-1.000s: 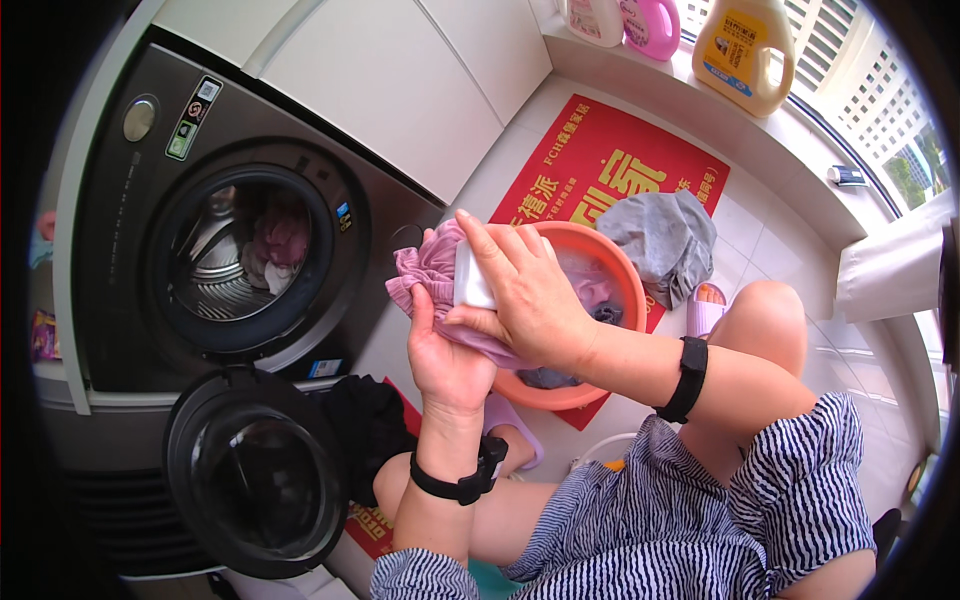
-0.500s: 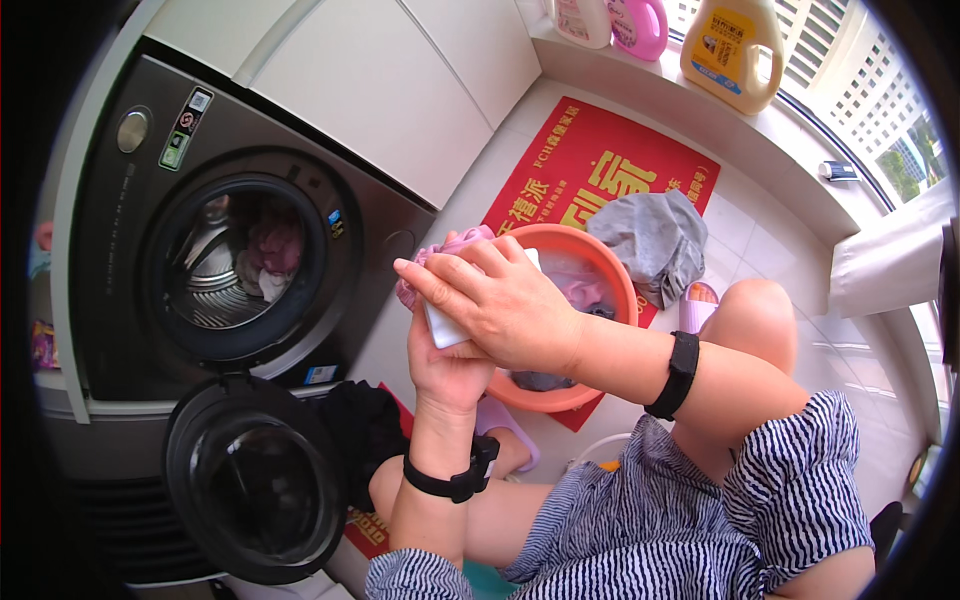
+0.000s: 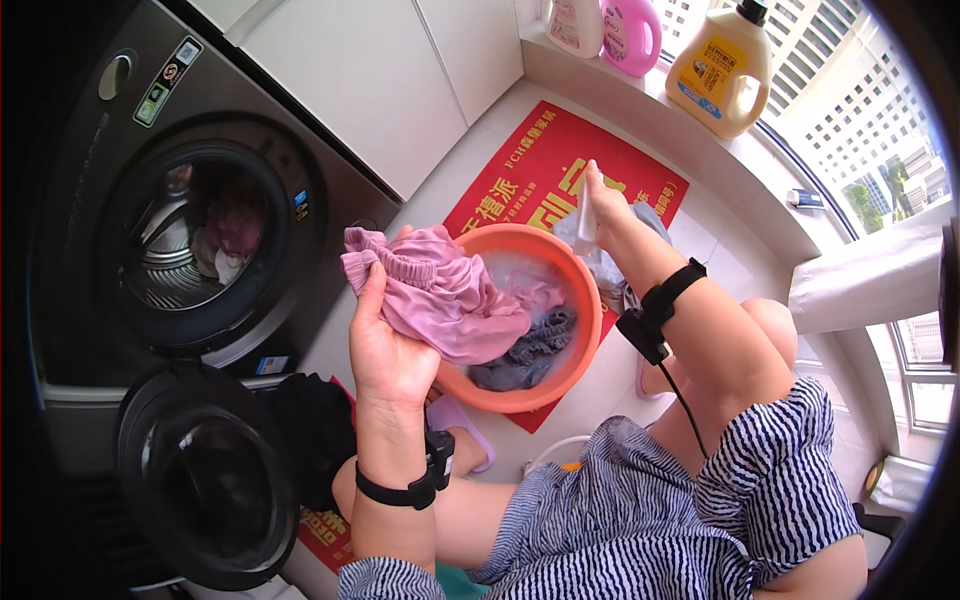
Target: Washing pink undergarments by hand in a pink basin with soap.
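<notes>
My left hand [image 3: 392,362] grips a pink garment [image 3: 445,300] by its gathered, elastic edge, the thumb pressed on top. The cloth drapes down over an orange basin [image 3: 592,300], its lower end hanging inside. In the basin lie a dark grey wet garment [image 3: 525,362] and foamy water. My right hand [image 3: 610,207] is apart, beyond the basin's right rim, holding a white bar that looks like soap [image 3: 584,222] on edge; its fingers are mostly seen edge-on. Below it a light grey garment [image 3: 605,268] lies beside the basin.
At left stands a dark front-loading washing machine [image 3: 330,190], its round door [image 3: 210,480] open, with clothes [image 3: 228,245] in the drum. A red printed mat [image 3: 540,140] lies under the basin. Detergent bottles [image 3: 720,75] line the window ledge. Black cloth [image 3: 305,430] lies near the door.
My hands were together around the white bar and the pink garment. Now the right hand has swung away rightward with the bar, and the garment hangs spread from my left hand.
</notes>
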### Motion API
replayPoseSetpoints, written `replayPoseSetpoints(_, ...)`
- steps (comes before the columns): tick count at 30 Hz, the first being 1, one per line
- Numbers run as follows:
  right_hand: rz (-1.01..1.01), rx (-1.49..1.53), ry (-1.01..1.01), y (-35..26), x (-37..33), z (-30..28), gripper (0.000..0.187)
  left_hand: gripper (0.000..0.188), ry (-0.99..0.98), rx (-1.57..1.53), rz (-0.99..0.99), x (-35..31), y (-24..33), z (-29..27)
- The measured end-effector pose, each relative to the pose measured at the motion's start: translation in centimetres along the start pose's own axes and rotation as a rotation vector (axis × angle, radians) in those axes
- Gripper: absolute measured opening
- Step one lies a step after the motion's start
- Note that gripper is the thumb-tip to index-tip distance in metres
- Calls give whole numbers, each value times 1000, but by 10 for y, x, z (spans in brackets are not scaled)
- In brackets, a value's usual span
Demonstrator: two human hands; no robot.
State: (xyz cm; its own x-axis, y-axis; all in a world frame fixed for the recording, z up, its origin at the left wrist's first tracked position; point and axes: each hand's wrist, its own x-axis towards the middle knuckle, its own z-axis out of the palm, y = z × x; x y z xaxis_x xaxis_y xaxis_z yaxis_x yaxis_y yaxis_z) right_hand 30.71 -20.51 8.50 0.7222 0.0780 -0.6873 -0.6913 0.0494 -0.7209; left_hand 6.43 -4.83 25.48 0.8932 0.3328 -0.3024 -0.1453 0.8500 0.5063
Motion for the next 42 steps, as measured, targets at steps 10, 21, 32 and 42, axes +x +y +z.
replayPoseSetpoints(10,-133,-811,397,53,90,-79,87,48,85,227,-51,-5,12,-5)
replayPoseSetpoints(21,-169,-455,-935,-21,-100,62,73,50,-5,201,-90,2,7,-16)
replayPoseSetpoints(32,-272,81,-953,-26,-178,57,30,49,-15,452,26,23,-12,-7)
replayPoseSetpoints(42,-480,58,-841,-48,-162,45,28,24,264,512,334,22,23,-24)
